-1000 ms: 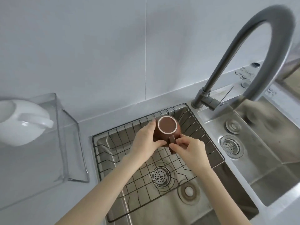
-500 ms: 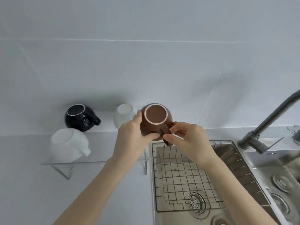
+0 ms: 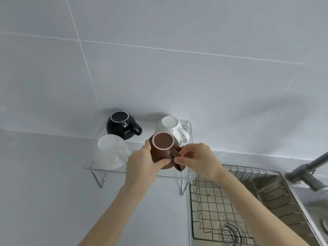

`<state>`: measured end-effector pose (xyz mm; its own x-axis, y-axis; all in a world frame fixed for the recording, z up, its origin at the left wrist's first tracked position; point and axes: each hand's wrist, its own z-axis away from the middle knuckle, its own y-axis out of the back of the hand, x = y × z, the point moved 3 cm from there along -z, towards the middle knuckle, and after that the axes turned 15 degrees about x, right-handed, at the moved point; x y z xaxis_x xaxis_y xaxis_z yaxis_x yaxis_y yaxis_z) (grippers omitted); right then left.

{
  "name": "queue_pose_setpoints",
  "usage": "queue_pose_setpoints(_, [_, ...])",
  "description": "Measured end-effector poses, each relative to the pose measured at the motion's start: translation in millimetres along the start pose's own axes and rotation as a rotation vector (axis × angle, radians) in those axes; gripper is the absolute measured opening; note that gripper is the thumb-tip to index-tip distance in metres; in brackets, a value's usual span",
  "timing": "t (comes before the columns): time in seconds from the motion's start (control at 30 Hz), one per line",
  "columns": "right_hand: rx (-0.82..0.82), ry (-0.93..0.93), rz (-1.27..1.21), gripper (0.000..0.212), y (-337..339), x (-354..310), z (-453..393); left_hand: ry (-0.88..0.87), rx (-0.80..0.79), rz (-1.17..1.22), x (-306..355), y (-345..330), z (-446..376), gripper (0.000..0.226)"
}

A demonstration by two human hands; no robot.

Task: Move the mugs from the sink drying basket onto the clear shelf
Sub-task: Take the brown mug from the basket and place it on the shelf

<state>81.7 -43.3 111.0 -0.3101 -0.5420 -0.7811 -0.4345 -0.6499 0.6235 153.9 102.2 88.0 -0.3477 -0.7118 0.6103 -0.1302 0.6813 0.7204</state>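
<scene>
A brown mug (image 3: 162,150) is held upside down over the front right part of the clear shelf (image 3: 134,172). My left hand (image 3: 142,161) wraps its left side and my right hand (image 3: 197,161) pinches its handle. On the shelf stand, all upside down, a black mug (image 3: 121,126) at the back left, a white mug (image 3: 111,153) at the front left and another white mug (image 3: 171,128) at the back right. The wire drying basket (image 3: 230,206) in the sink at lower right holds no mugs.
A grey faucet (image 3: 308,168) rises at the right edge beside the basket. A tiled white wall (image 3: 177,77) stands right behind the shelf. The sink drain (image 3: 229,232) shows through the basket's wire floor.
Both hands have carried the brown mug up out of the basket and leftward over the shelf. The view has swung left, bringing the whole shelf into sight.
</scene>
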Motion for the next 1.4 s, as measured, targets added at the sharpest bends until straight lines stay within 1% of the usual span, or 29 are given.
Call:
queue_pose_setpoints(0.13, [-0.061, 0.001, 0.045, 0.008, -3.7, -1.8, -7.1, 0.027, -0.014, -0.084, -6.2, -4.9, 1.4, 0.074])
queue_pose_setpoints(0.23, [-0.094, 0.002, 0.061, 0.017, -7.1, 0.9, -10.7, 0.032, -0.020, -0.108, -9.8, -10.0, 4.2, 0.074])
queue_pose_setpoints(0.33, [-0.120, -0.009, 0.052, 0.013, -9.6, 7.0, -12.9, 0.025, -0.013, -0.128, -10.4, -12.9, 7.1, 0.078])
queue_pose_setpoints(0.43, [-0.129, -0.005, 0.022, 0.010, -10.2, 13.0, -14.3, 0.019, -0.026, -0.164, -6.6, -11.8, 9.3, 0.077])
queue_pose_setpoints(0.5, [-0.128, -0.009, -0.002, 0.007, -10.6, 17.6, -14.6, 0.026, -0.027, -0.137, -5.5, -8.6, 8.1, 0.072])
queue_pose_setpoints(0.57, [-0.107, -0.018, -0.033, 0.008, -11.2, 21.4, -13.0, 0.037, -0.040, -0.009, -7.2, -4.3, 1.9, 0.069])
queue_pose_setpoints(0.6, [-0.088, -0.025, -0.056, 0.010, -11.8, 23.0, -10.9, 0.049, -0.089, 0.088, -9.4, -3.3, -5.1, 0.074])
queue_pose_setpoints(0.67, [-0.029, -0.051, -0.102, 0.021, -13.5, 25.3, -2.7, 0.061, -0.276, 0.278, -11.6, -0.6, -27.1, 0.093])
queue_pose_setpoints(0.7, [0.009, -0.057, -0.104, 0.030, -16.0, 27.0, 2.9, 0.035, -0.388, 0.310, -12.6, 0.0, -39.9, 0.100])
queue_pose_setpoints(0.73, [0.058, -0.036, -0.083, 0.034, -18.6, 28.8, 9.4, -0.005, -0.507, 0.290, -12.5, -1.5, -52.8, 0.103])
queue_pose_setpoints(0.8, [0.174, 0.055, -0.002, 0.029, -25.9, 32.2, 22.3, -0.094, -0.745, 0.217, -12.6, -6.2, -70.0, 0.099])
queue_pose_setpoints(0.83, [0.233, 0.090, 0.033, 0.025, -29.4, 33.8, 27.8, -0.123, -0.838, 0.201, -12.2, -8.0, -74.0, 0.089])
queue_pose_setpoints(0.87, [0.280, 0.109, 0.055, 0.022, -32.0, 34.6, 31.7, -0.134, -0.894, 0.219, -12.2, -10.0, -76.2, 0.077])
queue_pose_setpoints(0.9, [0.313, 0.118, 0.066, 0.020, -33.2, 34.7, 34.3, -0.129, -0.919, 0.255, -11.8, -10.7, -76.7, 0.070])
queue_pose_setpoints(0.93, [0.330, 0.127, 0.071, 0.020, -32.8, 34.4, 35.2, -0.114, -0.916, 0.306, -12.7, -12.7, -76.8, 0.068])
queue_pose_setpoints(1.07, [0.329, 0.155, 0.072, 0.018, -23.1, 32.9, 25.7, -0.092, -0.781, 0.397, -18.5, -15.7, -71.0, 0.066])
queue_pose_setpoints(1.2, [0.299, 0.169, 0.053, 0.019, -11.4, 34.1, 8.2, -0.073, -0.611, 0.358, -17.0, -11.5, -58.0, 0.055])
queue_pose_setpoints(1.27, [0.260, 0.169, 0.024, 0.020, -7.1, 35.0, 0.3, -0.056, -0.510, 0.315, -14.5, -10.0, -49.0, 0.055])
queue_pose_setpoints(1.33, [0.195, 0.135, -0.024, 0.022, -2.8, 38.2, -8.4, -0.048, -0.431, 0.277, -12.4, -9.2, -39.6, 0.055])
queue_pose_setpoints(1.4, [0.151, 0.092, -0.039, 0.025, 0.4, 41.9, -15.4, -0.048, -0.386, 0.255, -11.6, -8.4, -32.6, 0.054])
